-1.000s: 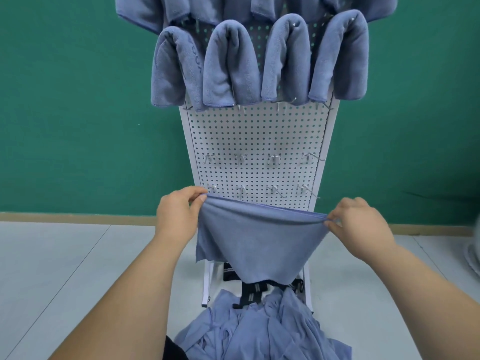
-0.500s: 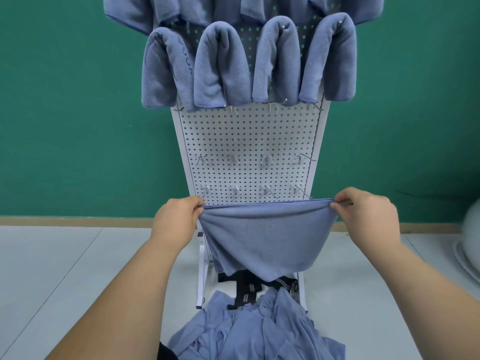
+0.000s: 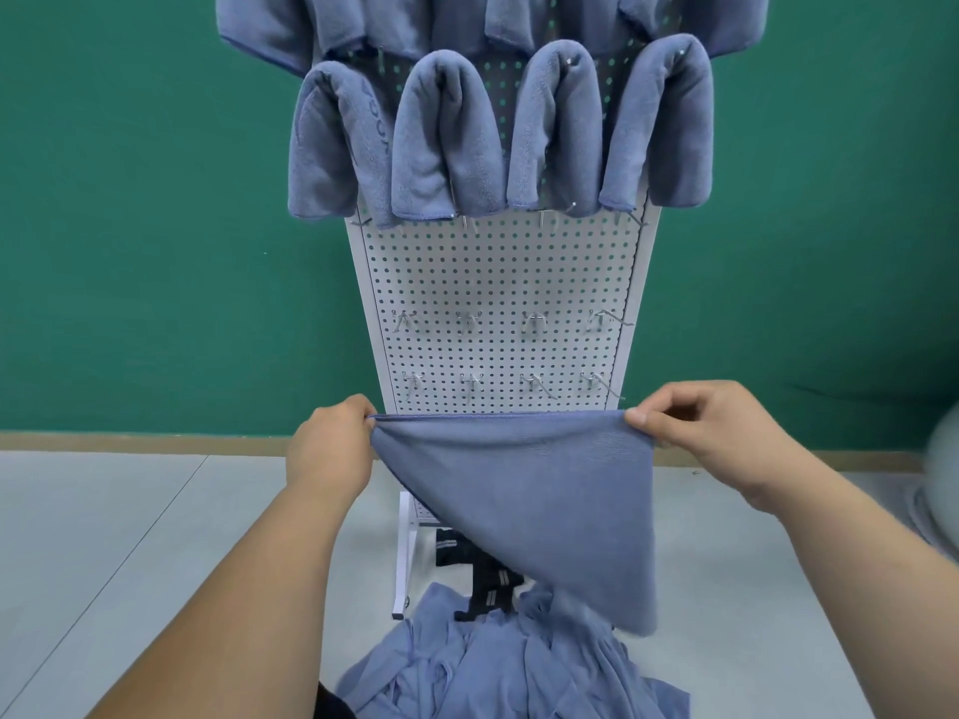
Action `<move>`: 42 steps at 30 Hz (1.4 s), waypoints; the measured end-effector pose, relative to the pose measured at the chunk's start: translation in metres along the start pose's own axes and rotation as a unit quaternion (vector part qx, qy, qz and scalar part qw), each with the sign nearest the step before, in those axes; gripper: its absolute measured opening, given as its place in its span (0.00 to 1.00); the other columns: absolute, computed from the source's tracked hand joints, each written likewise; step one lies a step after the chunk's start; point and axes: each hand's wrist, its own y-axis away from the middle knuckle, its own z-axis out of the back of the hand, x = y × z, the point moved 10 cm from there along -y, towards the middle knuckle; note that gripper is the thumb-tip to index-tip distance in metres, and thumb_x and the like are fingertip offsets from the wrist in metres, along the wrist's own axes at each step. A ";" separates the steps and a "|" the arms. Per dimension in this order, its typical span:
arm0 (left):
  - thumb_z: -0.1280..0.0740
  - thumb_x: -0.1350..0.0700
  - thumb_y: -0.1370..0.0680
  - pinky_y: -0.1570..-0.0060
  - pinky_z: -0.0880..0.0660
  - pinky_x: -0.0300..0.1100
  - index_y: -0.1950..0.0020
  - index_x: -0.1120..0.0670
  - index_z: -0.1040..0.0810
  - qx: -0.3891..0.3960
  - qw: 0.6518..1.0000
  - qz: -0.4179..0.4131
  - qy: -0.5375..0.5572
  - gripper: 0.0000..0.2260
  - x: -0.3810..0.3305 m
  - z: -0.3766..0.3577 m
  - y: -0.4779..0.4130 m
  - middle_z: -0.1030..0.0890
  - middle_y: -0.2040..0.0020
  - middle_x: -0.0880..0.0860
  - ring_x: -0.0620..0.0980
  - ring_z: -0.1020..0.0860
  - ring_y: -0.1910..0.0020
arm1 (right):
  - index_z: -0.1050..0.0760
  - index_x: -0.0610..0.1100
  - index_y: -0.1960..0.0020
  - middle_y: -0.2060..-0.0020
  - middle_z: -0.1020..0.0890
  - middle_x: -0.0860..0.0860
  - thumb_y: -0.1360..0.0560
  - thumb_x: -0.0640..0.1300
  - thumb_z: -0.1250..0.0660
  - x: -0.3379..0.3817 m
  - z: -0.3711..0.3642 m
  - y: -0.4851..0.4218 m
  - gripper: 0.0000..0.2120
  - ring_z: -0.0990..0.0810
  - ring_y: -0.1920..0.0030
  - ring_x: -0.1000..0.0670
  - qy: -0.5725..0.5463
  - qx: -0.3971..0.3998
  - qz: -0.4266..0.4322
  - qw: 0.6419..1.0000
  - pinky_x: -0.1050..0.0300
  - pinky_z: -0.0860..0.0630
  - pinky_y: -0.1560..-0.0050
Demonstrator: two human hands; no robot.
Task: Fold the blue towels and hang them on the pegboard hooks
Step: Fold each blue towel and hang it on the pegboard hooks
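On my feed the left hand (image 3: 332, 454) pinches one top corner of a blue towel (image 3: 545, 490) and the right hand (image 3: 721, 443) pinches the other. The upper edge is stretched level between them, in front of the lower part of the white pegboard (image 3: 498, 272). The cloth hangs slanted, longest on the right (I can't tell whether its tip touches the towel pile (image 3: 508, 666) below). Bare hooks (image 3: 469, 321) sit just above the edge, with folded towels (image 3: 441, 142) hung higher up.

Single wide-angle head view, forward and slightly downward, near the pegboard (image 3: 498, 282) against the green wall (image 3: 155, 199).
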 end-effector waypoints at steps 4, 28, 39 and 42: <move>0.41 0.54 0.14 0.65 0.31 0.45 0.46 0.50 0.22 -0.025 1.000 -0.004 0.002 0.08 -0.007 0.010 0.001 0.21 0.61 0.52 0.60 0.23 0.61 | 0.16 0.55 0.58 0.60 0.19 0.59 0.25 0.48 0.21 -0.001 0.022 -0.003 0.05 0.19 0.59 0.57 0.286 -0.130 0.076 0.946 0.56 0.23 0.56; 0.24 0.60 0.22 0.48 0.15 0.60 0.56 0.54 0.12 0.039 0.802 0.222 0.553 0.03 -0.021 -0.033 0.023 0.12 0.56 0.52 0.53 0.17 0.60 | 0.14 0.39 0.51 0.53 0.11 0.44 0.24 0.44 0.21 -0.077 0.016 -0.004 0.08 0.16 0.59 0.48 -0.219 -0.243 -0.155 0.932 0.50 0.17 0.51; 0.24 0.56 0.23 0.47 0.15 0.58 0.56 0.51 0.12 0.142 0.813 0.145 0.546 0.03 -0.107 -0.047 0.061 0.12 0.59 0.51 0.50 0.18 0.63 | 0.15 0.40 0.51 0.62 0.12 0.46 0.21 0.41 0.25 -0.037 -0.080 -0.011 0.03 0.17 0.63 0.49 -0.173 -0.108 -0.114 0.972 0.53 0.16 0.57; 0.24 0.55 0.22 0.45 0.16 0.56 0.54 0.50 0.13 0.146 0.809 0.118 0.557 0.02 -0.124 -0.047 0.070 0.13 0.57 0.51 0.49 0.16 0.58 | 0.14 0.47 0.54 0.62 0.12 0.50 0.23 0.43 0.23 -0.025 -0.095 -0.010 0.02 0.14 0.60 0.50 -0.112 -0.111 -0.077 0.985 0.47 0.14 0.50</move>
